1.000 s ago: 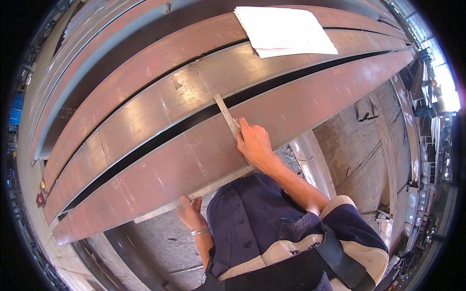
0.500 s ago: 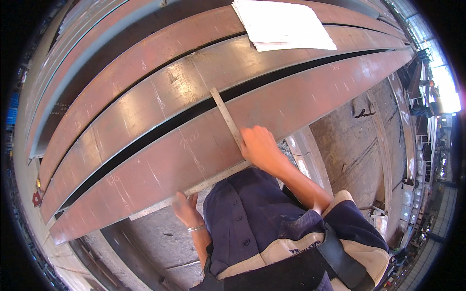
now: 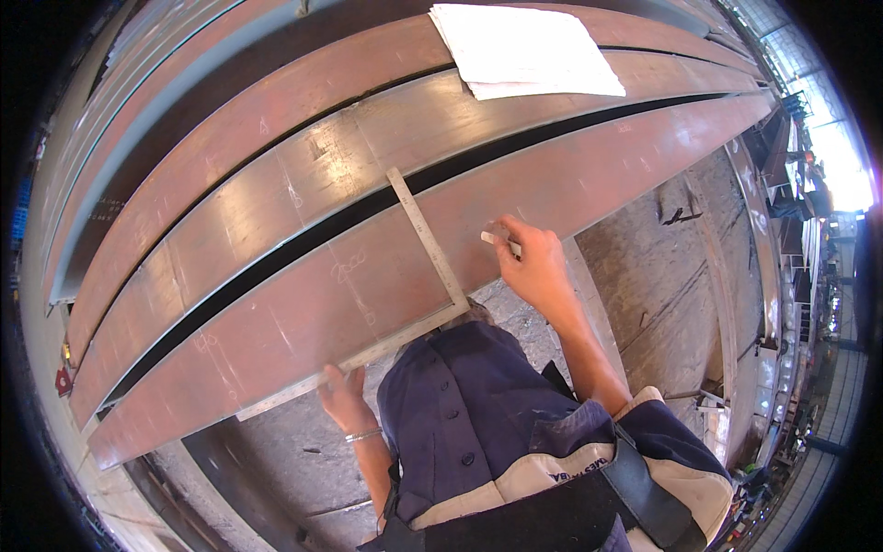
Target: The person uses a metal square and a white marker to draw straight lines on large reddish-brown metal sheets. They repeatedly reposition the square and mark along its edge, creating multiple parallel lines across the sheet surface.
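Observation:
A metal framing square point(image 3: 425, 236) lies on the nearest reddish-brown steel beam point(image 3: 303, 299). One arm crosses the beam and reaches over the dark gap, while the other runs along the near edge. My left hand point(image 3: 344, 401) grips that edge arm with its fingertips, left of my body. Above the beam, right of the square's crossing arm, my right hand point(image 3: 535, 262) pinches a short white stick of chalk point(image 3: 500, 242), clear of the square. Chalk lines and handwritten marks show on the beam's face.
Stacked white papers point(image 3: 524, 55) rest on the farther beams. More long steel beams point(image 3: 368, 138) lie parallel beyond the gap. Below the near beam is a stained grey floor point(image 3: 644, 267) with metal strips. Steel pieces line the far right.
My right hand has come off the square and moved right and slightly up, showing the chalk. My left hand stays at the edge arm.

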Demonstrator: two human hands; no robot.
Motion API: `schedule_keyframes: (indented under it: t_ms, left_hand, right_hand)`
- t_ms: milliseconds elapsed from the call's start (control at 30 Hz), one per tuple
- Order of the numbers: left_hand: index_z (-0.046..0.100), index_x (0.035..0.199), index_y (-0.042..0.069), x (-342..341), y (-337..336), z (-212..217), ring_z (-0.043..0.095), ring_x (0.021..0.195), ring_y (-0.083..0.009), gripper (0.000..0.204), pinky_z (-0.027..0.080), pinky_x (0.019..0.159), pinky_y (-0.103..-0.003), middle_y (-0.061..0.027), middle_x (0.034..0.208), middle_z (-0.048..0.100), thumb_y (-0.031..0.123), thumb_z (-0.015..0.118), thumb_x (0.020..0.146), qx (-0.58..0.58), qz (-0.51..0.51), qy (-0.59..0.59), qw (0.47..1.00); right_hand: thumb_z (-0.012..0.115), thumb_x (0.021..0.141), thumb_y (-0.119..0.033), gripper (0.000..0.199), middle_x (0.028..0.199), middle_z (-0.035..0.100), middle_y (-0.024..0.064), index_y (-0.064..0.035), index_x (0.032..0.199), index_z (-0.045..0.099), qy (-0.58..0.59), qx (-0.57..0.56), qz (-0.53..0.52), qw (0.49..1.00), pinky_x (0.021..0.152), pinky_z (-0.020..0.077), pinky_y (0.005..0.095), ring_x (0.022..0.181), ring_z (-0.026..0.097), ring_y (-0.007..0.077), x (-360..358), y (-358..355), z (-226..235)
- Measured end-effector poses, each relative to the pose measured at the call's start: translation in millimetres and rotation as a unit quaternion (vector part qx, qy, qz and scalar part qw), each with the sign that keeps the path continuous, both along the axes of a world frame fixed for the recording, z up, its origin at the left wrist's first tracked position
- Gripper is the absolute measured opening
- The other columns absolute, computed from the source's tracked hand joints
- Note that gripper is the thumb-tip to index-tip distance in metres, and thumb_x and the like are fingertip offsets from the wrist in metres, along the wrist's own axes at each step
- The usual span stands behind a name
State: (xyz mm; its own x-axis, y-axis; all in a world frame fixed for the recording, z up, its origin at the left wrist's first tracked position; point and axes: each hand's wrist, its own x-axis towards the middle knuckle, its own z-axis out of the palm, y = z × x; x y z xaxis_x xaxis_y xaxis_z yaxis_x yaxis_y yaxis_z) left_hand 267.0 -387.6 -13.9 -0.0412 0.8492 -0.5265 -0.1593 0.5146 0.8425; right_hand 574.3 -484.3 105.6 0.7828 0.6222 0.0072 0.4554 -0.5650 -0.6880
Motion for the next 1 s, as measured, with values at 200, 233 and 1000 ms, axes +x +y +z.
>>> schedule_keyframes:
  t_ms: [200, 233, 1000]
  left_hand:
    - [0.042, 0.132, -0.007, 6, -9, -2, 0.066, 0.102, -0.0343, 0.053, 0.061, 0.085, -0.041, -0.017, 0.121, 0.056, 0.026, 0.065, 0.099, -0.034, -0.019, -0.046, 0.998]
    - [0.042, 0.133, -0.007, 10, -13, -3, 0.066, 0.102, -0.0338, 0.053, 0.061, 0.085, -0.041, -0.0173, 0.122, 0.056, 0.025, 0.065, 0.098, -0.038, -0.019, -0.048, 0.998]
    - [0.049, 0.132, -0.002, 111, -58, 6, 0.068, 0.101, -0.0295, 0.053, 0.062, 0.085, -0.038, -0.0159, 0.124, 0.059, 0.029, 0.071, 0.094, -0.043, 0.006, -0.024, 0.999]
  right_hand:
    - [0.062, 0.088, -0.01, 0.013, 0.081, 0.066, 0.0245, -0.0029, 0.097, 0.068, 0.02, 0.002, -0.022, 1.0, 0.069, 0.0503, 0.0467, 0.08, 0.063, 0.0455, 7, -22, -15]
    - [0.062, 0.088, -0.01, 0.013, 0.083, 0.067, 0.0239, -0.003, 0.097, 0.068, 0.026, 0.008, -0.028, 0.999, 0.069, 0.0509, 0.0457, 0.081, 0.065, 0.0446, 11, -26, -17]
    - [0.063, 0.089, -0.011, 0.014, 0.092, 0.071, 0.0215, -0.0027, 0.097, 0.07, 0.048, 0.027, -0.004, 0.998, 0.075, 0.054, 0.0431, 0.089, 0.069, 0.0413, 123, -85, -11]
